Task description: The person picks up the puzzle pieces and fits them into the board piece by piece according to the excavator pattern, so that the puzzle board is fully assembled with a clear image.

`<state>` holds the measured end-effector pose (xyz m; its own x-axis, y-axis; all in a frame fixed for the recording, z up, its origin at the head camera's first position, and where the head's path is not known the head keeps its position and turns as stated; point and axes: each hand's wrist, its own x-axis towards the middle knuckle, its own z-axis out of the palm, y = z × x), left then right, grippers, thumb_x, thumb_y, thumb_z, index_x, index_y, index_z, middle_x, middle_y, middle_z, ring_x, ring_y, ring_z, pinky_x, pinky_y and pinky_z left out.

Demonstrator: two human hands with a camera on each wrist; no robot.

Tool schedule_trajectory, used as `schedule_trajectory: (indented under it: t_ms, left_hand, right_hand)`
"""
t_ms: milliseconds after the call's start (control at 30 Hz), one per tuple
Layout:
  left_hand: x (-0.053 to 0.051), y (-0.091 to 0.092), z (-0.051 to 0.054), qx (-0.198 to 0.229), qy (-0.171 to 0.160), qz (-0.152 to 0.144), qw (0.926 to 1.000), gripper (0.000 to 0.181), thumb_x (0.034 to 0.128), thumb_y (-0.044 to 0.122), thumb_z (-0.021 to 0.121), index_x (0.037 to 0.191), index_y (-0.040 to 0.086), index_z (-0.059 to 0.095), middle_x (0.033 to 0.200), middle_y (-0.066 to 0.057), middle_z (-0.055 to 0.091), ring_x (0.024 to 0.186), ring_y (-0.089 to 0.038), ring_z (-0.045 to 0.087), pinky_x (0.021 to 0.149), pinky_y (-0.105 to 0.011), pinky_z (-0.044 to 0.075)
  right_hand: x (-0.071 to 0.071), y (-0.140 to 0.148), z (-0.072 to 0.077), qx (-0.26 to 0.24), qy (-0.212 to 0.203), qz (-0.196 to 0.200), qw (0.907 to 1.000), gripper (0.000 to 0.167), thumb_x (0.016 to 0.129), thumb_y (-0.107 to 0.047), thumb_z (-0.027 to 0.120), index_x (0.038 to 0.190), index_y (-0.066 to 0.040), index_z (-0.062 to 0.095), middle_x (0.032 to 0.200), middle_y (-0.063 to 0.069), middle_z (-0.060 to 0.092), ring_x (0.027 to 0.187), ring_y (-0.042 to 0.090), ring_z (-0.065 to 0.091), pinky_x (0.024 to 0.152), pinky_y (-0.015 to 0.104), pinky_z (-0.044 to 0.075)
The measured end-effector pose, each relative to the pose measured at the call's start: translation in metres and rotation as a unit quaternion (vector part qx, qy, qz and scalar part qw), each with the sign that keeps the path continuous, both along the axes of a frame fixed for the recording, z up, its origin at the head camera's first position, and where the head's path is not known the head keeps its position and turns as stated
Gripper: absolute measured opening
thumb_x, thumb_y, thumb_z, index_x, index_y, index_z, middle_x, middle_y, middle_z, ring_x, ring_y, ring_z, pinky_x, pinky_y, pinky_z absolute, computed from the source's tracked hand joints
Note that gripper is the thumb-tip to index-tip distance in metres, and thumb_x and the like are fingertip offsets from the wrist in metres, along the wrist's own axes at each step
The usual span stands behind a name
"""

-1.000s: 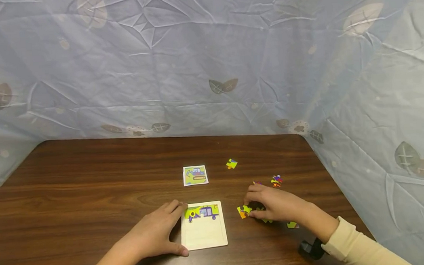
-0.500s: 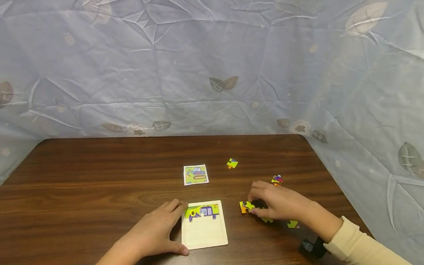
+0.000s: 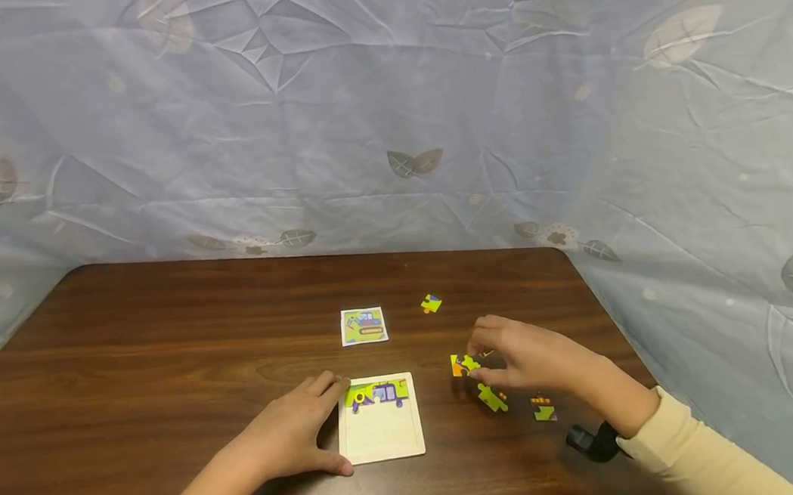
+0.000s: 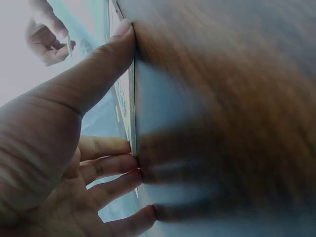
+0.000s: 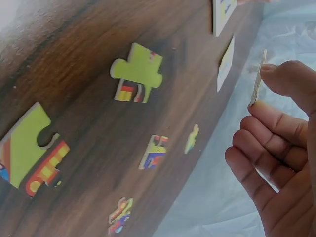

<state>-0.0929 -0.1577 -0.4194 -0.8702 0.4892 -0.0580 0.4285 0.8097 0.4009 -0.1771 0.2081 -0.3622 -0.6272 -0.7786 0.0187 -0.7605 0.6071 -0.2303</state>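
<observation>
A pale square puzzle tray (image 3: 381, 434) lies near the table's front, with joined pieces (image 3: 378, 393) along its top edge showing part of a purple vehicle. My left hand (image 3: 281, 436) rests against the tray's left side, thumb and fingertips at its edge, fingers spread. To the right of the tray, my right hand (image 3: 529, 353) pinches a green and orange piece (image 3: 458, 365) between thumb and finger; the right wrist view shows this piece (image 5: 257, 79) edge-on, off the table. Below that hand lie a green piece (image 3: 491, 398) and a green piece with an orange strip (image 3: 544, 411).
A small picture card (image 3: 363, 326) of a digger lies behind the tray. One green piece (image 3: 431, 304) sits to the card's right. More loose pieces (image 5: 154, 152) show in the right wrist view. A black object (image 3: 594, 443) is by the right sleeve. A patterned curtain (image 3: 335, 130) surrounds the table.
My right hand has lifted away from the loose pieces with one in its pinch, moving slightly up and right, uncovering pieces below. My left hand stays at the tray.
</observation>
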Motion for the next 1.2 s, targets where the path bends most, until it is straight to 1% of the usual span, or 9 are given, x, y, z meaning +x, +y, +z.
schedule_trajectory:
  t_ms: [133,300,400,533,600,700,767,900,1200]
  left_hand:
    - [0.0,0.0,-0.001,-0.001,-0.005,0.003,1.0,0.115,0.0663,0.062,0.092,0.153,0.0,0.047,0.151,-0.017,0.054,0.14,-0.047,0.052,0.096,-0.068,0.054]
    - [0.0,0.0,-0.003,-0.003,-0.004,0.003,1.0,0.116,0.0662,0.063,0.092,0.153,-0.001,0.047,0.152,-0.018,0.053,0.141,-0.047,0.052,0.096,-0.068,0.055]
    - [0.0,0.0,-0.005,-0.004,0.002,0.001,1.0,0.116,0.0659,0.062,0.092,0.152,-0.001,0.047,0.151,-0.018,0.054,0.14,-0.046,0.053,0.097,-0.067,0.055]
    - [0.0,0.0,-0.006,-0.003,0.006,0.0,1.0,0.116,0.0652,0.063,0.092,0.152,-0.001,0.048,0.15,-0.018,0.054,0.139,-0.047,0.054,0.096,-0.067,0.055]
    - [0.0,0.0,-0.007,-0.002,0.007,0.0,1.0,0.116,0.0652,0.063,0.092,0.152,-0.001,0.048,0.15,-0.017,0.054,0.138,-0.047,0.054,0.095,-0.067,0.056]
    - [0.0,-0.001,-0.008,-0.001,0.009,0.0,1.0,0.116,0.0653,0.064,0.091,0.152,-0.001,0.048,0.149,-0.017,0.055,0.138,-0.048,0.054,0.095,-0.067,0.056]
    - [0.0,-0.001,-0.009,-0.001,0.01,0.0,0.9999,0.116,0.0654,0.064,0.091,0.152,-0.001,0.048,0.149,-0.017,0.055,0.138,-0.048,0.054,0.095,-0.067,0.056]
    - [0.0,-0.001,-0.01,-0.004,0.012,0.001,0.9999,0.116,0.0656,0.063,0.092,0.152,-0.001,0.048,0.15,-0.017,0.054,0.139,-0.049,0.054,0.096,-0.068,0.055]
    - [0.0,-0.001,-0.011,-0.004,0.011,-0.001,0.9999,0.115,0.0666,0.063,0.091,0.152,0.0,0.048,0.15,-0.017,0.054,0.139,-0.047,0.054,0.097,-0.066,0.055]
  right_hand:
    - [0.002,-0.001,0.003,-0.001,0.008,-0.002,1.0,0.018,0.097,-0.031,0.074,0.104,-0.015,0.072,0.104,-0.003,0.066,0.094,0.014,0.068,0.082,0.03,0.059]
    - [0.003,-0.002,0.002,-0.01,0.023,-0.002,0.9997,0.017,0.095,-0.029,0.077,0.103,-0.015,0.072,0.102,-0.003,0.066,0.091,0.009,0.066,0.08,0.028,0.059]
    - [0.003,-0.004,0.001,-0.014,0.018,-0.001,0.9997,0.016,0.095,-0.029,0.077,0.103,-0.016,0.072,0.102,-0.004,0.066,0.091,0.01,0.067,0.08,0.028,0.059]
    - [0.005,-0.008,-0.002,-0.007,0.006,0.0,1.0,0.016,0.096,-0.03,0.076,0.103,-0.016,0.072,0.102,-0.005,0.065,0.09,0.01,0.065,0.079,0.027,0.058]
    - [0.006,-0.012,-0.005,-0.004,0.014,0.008,0.9999,0.017,0.097,-0.031,0.075,0.103,-0.016,0.072,0.102,-0.005,0.064,0.089,0.008,0.063,0.078,0.025,0.058]
    - [0.008,-0.018,-0.01,-0.003,0.028,0.019,0.9994,0.018,0.097,-0.031,0.075,0.104,-0.014,0.072,0.101,-0.006,0.064,0.091,0.006,0.061,0.079,0.024,0.058]
    - [0.01,-0.025,-0.013,-0.004,0.031,0.022,0.9993,0.019,0.098,-0.032,0.074,0.104,-0.014,0.072,0.102,-0.006,0.064,0.093,0.006,0.062,0.081,0.024,0.058]
    - [0.014,-0.039,-0.016,-0.001,0.018,0.026,0.9995,0.021,0.099,-0.034,0.072,0.107,-0.014,0.072,0.105,-0.005,0.065,0.096,0.007,0.064,0.082,0.024,0.059]
    - [0.021,-0.073,-0.021,0.019,0.022,0.048,0.9984,0.022,0.098,-0.033,0.072,0.108,-0.014,0.072,0.104,-0.004,0.065,0.093,0.004,0.058,0.082,0.02,0.056]
